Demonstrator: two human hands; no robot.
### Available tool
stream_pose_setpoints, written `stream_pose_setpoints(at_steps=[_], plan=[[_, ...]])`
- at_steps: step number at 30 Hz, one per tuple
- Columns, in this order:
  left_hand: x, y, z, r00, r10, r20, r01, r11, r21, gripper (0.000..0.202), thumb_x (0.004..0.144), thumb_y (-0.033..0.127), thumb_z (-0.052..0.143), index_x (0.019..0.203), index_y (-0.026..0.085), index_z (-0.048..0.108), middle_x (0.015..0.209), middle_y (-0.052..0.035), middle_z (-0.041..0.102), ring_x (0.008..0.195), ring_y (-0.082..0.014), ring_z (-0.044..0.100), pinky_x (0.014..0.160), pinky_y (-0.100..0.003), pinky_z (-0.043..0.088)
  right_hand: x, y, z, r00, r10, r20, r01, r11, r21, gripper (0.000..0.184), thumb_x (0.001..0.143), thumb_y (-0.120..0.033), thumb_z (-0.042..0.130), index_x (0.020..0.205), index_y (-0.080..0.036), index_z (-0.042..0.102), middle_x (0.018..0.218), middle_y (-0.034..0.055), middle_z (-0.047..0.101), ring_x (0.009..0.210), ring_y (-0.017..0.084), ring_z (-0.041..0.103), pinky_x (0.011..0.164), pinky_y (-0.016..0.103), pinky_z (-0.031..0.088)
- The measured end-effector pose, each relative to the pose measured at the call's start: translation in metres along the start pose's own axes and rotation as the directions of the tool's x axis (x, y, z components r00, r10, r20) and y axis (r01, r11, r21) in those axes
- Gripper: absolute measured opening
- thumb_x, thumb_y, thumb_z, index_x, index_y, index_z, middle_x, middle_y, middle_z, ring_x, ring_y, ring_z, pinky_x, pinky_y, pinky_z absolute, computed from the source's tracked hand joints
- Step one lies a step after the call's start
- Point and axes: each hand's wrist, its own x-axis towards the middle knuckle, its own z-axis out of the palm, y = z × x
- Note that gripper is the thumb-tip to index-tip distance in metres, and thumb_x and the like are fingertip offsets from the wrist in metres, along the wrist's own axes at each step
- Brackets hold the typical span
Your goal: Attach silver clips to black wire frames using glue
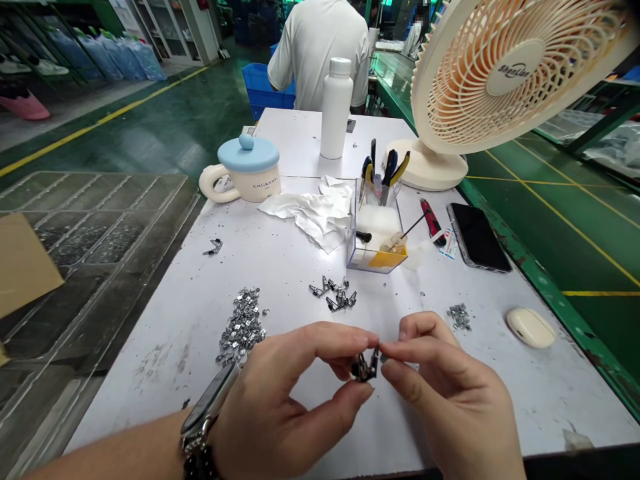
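Note:
Between the thumb and fingers of my left hand (295,393) sits a small dark metal clip-like part (365,367), its two arms spread in a V. My right hand (445,387) meets it from the right, thumb and forefinger pinched on a tiny silvery piece (384,358) at the clip's upright arm. Most of that piece is hidden by the fingertips. Beyond my hands lies a small cluster of similar dark clips (337,293). A heap of little silvery metal pieces (243,323) is left of them, and a smaller pile of bits (459,317) lies to the right.
A clear organiser box (377,233) with pliers stands mid-table beside crumpled tissue (320,210). Behind are a lidded mug (249,170), a white bottle (337,110) and a fan (510,73). A phone (479,237) and an earbud case (531,327) lie right. A person (320,47) sits ahead.

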Motion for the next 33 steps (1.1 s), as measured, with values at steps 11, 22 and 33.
stream_pose_setpoints(at_steps=[11, 22, 33], plan=[[-0.0005, -0.0011, -0.0006, 1.0, 0.016, 0.003, -0.016, 1.0, 0.008, 0.038, 0.075, 0.006, 0.062, 0.109, 0.019, 0.054, 0.105, -0.0038, 0.067, 0.09, -0.0141, 0.065, 0.078, -0.022, 0.058, -0.0007, -0.0023, 0.0015, 0.993, -0.119, -0.025, 0.113, 0.979, -0.168, 0.012, 0.077, -0.024, 0.067, 0.082, -0.035, 0.068, 0.083, 0.0023, 0.048, 0.083, 0.017, 0.051, 0.062, 0.027, 0.046], [-0.0003, -0.0006, -0.0008, 1.0, 0.007, 0.008, -0.007, 1.0, 0.03, 0.036, 0.074, 0.006, 0.062, 0.108, 0.019, 0.054, 0.101, -0.0048, 0.067, 0.087, -0.0153, 0.066, 0.075, -0.023, 0.059, 0.0003, -0.0052, 0.0047, 0.993, -0.109, -0.05, 0.1, 0.982, -0.162, 0.008, 0.075, -0.024, 0.068, 0.078, -0.032, 0.069, 0.08, 0.0024, 0.048, 0.08, 0.017, 0.051, 0.06, 0.025, 0.046], [0.0013, -0.0004, -0.0002, 1.0, 0.012, 0.002, -0.012, 1.0, 0.02, 0.036, 0.073, 0.005, 0.063, 0.106, 0.019, 0.055, 0.1, -0.0035, 0.068, 0.086, -0.0133, 0.065, 0.077, -0.021, 0.058, 0.0029, -0.0011, 0.0038, 0.987, 0.159, 0.028, -0.161, 0.98, 0.116, 0.009, 0.068, -0.029, 0.075, 0.073, -0.029, 0.067, 0.083, -0.0005, 0.049, 0.078, 0.012, 0.054, 0.061, 0.019, 0.047]])
